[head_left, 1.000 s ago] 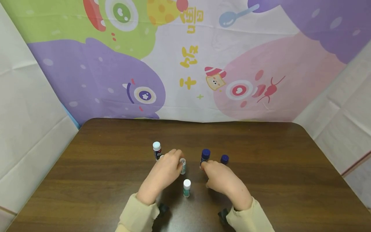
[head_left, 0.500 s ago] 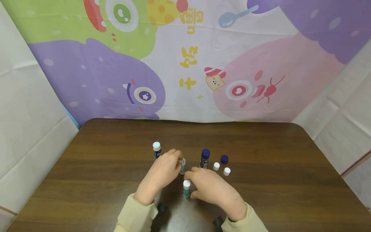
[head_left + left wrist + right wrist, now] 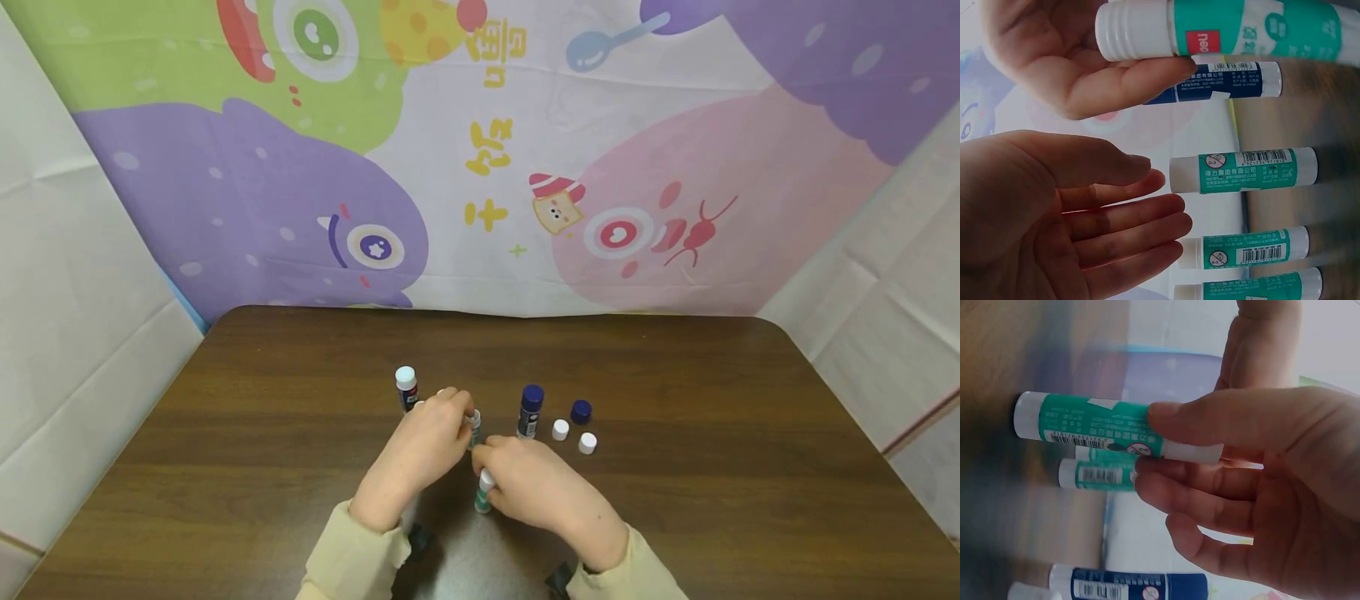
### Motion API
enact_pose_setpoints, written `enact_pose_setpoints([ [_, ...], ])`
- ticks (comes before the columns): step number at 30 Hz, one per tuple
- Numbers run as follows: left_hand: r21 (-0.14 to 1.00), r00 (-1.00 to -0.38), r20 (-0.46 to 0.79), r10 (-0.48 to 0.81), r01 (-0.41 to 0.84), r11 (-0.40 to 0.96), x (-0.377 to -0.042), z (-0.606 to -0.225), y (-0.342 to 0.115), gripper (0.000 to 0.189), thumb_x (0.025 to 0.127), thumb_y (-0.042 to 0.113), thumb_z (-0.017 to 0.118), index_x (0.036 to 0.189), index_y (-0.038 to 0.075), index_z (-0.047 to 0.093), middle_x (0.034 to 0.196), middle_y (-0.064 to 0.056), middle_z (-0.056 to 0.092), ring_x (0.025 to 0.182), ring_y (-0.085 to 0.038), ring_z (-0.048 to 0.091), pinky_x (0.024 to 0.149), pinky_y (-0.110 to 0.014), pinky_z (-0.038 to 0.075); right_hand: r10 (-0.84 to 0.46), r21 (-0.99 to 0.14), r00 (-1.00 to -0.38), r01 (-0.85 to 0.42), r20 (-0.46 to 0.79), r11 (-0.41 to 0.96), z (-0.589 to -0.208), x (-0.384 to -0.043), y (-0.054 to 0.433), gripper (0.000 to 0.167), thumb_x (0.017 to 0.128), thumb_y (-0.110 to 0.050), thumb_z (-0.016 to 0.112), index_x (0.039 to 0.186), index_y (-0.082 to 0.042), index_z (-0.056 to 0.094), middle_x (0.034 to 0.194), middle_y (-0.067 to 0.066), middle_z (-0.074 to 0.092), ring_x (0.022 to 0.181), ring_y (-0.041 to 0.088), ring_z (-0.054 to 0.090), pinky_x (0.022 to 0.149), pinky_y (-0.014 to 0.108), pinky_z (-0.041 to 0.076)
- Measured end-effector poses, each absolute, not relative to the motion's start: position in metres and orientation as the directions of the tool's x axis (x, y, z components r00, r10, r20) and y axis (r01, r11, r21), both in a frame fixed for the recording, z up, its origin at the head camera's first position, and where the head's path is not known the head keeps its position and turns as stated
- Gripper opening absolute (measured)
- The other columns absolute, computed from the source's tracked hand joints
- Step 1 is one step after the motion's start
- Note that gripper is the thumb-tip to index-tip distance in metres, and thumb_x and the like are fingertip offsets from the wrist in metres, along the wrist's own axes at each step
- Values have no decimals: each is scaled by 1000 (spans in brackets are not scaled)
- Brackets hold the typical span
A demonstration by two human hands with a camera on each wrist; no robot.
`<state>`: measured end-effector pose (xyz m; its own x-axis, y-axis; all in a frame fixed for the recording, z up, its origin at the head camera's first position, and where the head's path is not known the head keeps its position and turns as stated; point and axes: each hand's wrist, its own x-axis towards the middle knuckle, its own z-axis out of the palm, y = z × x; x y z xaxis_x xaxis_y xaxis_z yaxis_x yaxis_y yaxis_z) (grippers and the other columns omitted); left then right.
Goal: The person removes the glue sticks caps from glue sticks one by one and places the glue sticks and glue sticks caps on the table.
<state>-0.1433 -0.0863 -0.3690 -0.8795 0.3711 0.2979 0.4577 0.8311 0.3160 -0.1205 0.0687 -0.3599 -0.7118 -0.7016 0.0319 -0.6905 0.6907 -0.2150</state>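
Observation:
My right hand pinches a green glue stick with a white cap between thumb and fingers. In the head view this stick leans slightly, near the front of the group. My left hand hovers just behind and left, its relaxed fingers beside an uncapped green glue stick. A small gap shows between those fingertips and that stick in the left wrist view. Two more green glue sticks, one nearer and one at the lower edge, stand alongside; my left hand mostly hides them in the head view.
A navy glue stick stands right of centre, near two white caps, one left and one right, and a navy cap. A dark glue stick with a white top stands behind my left hand on the brown table.
My right hand has come left and toward me from the navy stick, uncovering two white caps. It has taken hold of the capped green glue stick, now tilted. My left hand has hardly moved.

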Motion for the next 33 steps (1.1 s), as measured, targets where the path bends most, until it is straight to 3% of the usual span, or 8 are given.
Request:
enact_pose_setpoints([
  [5,297,-878,318,358,450,842,-142,-367,-87,5,78,3,61,81,6,59,76,-2,56,67,-17,57,56,-29,47,-648,-303,-761,-624,26,721,-355,-125,77,13,75,-10,67,79,-12,55,72,-7,48,60,5,43,53,18,38],
  [13,300,-867,357,348,459,836,-134,-355,-84,5,80,6,62,82,7,58,77,1,55,61,-11,51,51,-23,41,-529,-428,-837,-533,142,730,-344,-128,89,12,76,-6,63,85,-10,55,76,-5,49,59,6,44,52,17,40],
  [23,261,-797,468,382,538,802,-128,-351,-74,19,74,5,69,90,9,60,81,1,57,73,-15,57,58,-27,47,-375,-505,-837,-542,399,672,-341,-130,91,14,78,-7,65,87,-12,55,79,-7,52,58,5,46,54,16,43],
  [33,275,-740,581,339,570,774,-127,-347,-73,20,73,8,73,89,10,61,84,1,58,73,-12,54,60,-24,46,-334,-574,-825,-559,455,599,-338,-130,89,15,79,-13,68,91,-14,58,73,-9,55,58,5,48,51,18,43],
])
